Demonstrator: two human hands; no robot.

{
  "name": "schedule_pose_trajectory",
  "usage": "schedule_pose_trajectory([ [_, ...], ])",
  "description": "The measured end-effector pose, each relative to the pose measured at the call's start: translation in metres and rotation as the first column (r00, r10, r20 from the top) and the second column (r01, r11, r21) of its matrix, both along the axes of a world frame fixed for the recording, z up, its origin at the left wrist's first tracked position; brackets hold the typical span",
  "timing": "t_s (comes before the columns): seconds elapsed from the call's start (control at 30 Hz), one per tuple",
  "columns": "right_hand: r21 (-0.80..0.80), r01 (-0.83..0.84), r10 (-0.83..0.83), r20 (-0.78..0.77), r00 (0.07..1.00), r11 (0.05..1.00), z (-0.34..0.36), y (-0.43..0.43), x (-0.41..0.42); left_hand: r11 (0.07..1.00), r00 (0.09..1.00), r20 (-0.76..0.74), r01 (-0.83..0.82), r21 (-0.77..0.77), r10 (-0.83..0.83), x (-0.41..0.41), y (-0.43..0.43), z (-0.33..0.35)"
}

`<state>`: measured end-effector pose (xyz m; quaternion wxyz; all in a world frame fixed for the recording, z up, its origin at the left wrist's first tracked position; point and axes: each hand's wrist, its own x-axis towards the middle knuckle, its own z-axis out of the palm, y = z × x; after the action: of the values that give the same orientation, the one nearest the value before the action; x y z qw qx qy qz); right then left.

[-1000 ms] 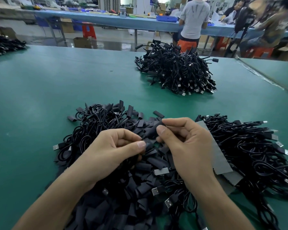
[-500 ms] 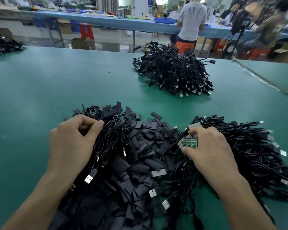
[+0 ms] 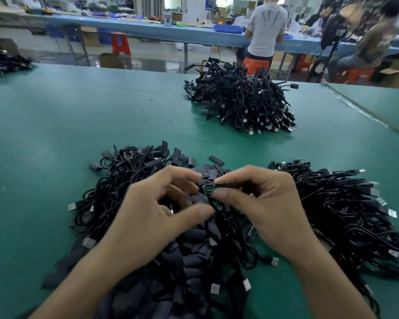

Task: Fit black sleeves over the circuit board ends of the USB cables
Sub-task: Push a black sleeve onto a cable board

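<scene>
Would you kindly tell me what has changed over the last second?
The left hand came back from the left of the pile to the centre; the right hand, pinching the circuit board, brought it left to meet it. The far cable heap stayed put.

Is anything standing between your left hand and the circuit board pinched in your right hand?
Nothing visible does: the circuit board juts from the right hand straight toward the left hand, with no obstacle between them.

Both forearms bare, coming in from the bottom edge and converging at centre. The left hand (image 3: 157,203) is back-up, fingers curled, thumb stretched toward the other; too blurred to tell any grip. The right hand (image 3: 265,203) pinches a green circuit board (image 3: 211,189) between thumb and forefinger.
</scene>
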<state>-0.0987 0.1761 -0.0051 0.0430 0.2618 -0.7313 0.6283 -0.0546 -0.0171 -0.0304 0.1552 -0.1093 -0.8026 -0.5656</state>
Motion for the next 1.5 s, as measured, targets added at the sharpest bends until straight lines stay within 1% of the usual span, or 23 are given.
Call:
schedule_pose_trajectory([
  [0.03, -0.051, -0.053, 0.054, 0.02, 0.998, 0.997, -0.001, -0.003, 0.001, 0.999, 0.999, 0.015, 0.051, 0.017, -0.051, 0.001, 0.004, -0.002],
  [0.1, -0.121, -0.108, 0.116, 0.06, 0.991, 0.987, -0.005, -0.007, 0.002, 0.996, 0.997, 0.001, 0.076, 0.035, -0.076, 0.002, 0.009, -0.004],
  [0.17, -0.155, -0.113, 0.131, 0.107, 0.986, 0.981, -0.01, -0.011, 0.003, 0.994, 0.997, -0.012, 0.077, 0.073, -0.077, 0.001, 0.01, -0.006],
  [0.23, -0.213, -0.15, 0.182, 0.138, 0.974, 0.965, -0.014, -0.014, 0.003, 0.994, 0.998, -0.014, 0.06, 0.092, -0.059, 0.001, 0.009, -0.006],
  [0.33, -0.279, -0.213, 0.256, 0.129, 0.958, 0.936, -0.018, -0.016, 0.002, 0.991, 0.999, -0.027, 0.026, 0.128, -0.023, 0.0, 0.009, -0.005],
  [0.47, -0.26, -0.225, 0.265, 0.133, 0.955, 0.939, -0.019, -0.018, 0.003, 0.985, 0.999, -0.031, 0.015, 0.174, -0.01, -0.001, 0.007, -0.003],
  [0.67, -0.274, -0.22, 0.269, 0.157, 0.95, 0.936, -0.019, -0.021, 0.006, 0.972, 0.996, -0.025, 0.084, 0.22, -0.081, 0.0, 0.003, -0.001],
  [0.93, -0.351, -0.277, 0.367, 0.224, 0.903, 0.894, -0.027, -0.022, 0.004, 0.944, 0.989, -0.06, 0.148, 0.295, -0.137, -0.001, 0.003, -0.001],
  [1.17, -0.348, -0.28, 0.364, 0.204, 0.909, 0.895, -0.027, -0.023, 0.003, 0.925, 0.99, -0.044, 0.139, 0.354, -0.131, -0.002, 0.005, -0.001],
  [1.3, -0.366, -0.29, 0.385, 0.221, 0.896, 0.884, -0.026, -0.027, 0.007, 0.9, 0.981, -0.05, 0.191, 0.391, -0.187, -0.001, 0.004, 0.001],
  [1.4, -0.336, -0.261, 0.344, 0.219, 0.913, 0.905, -0.023, -0.028, 0.009, 0.902, 0.977, -0.059, 0.211, 0.377, -0.204, -0.001, 0.002, 0.002],
  [1.47, -0.303, -0.217, 0.291, 0.225, 0.93, 0.928, -0.018, -0.026, 0.009, 0.919, 0.986, -0.076, 0.167, 0.356, -0.15, -0.002, 0.001, 0.002],
  [1.5, -0.29, -0.166, 0.24, 0.243, 0.94, 0.942, -0.015, -0.025, 0.009, 0.926, 0.991, -0.085, 0.129, 0.354, -0.106, -0.003, 0.0, 0.003],
])
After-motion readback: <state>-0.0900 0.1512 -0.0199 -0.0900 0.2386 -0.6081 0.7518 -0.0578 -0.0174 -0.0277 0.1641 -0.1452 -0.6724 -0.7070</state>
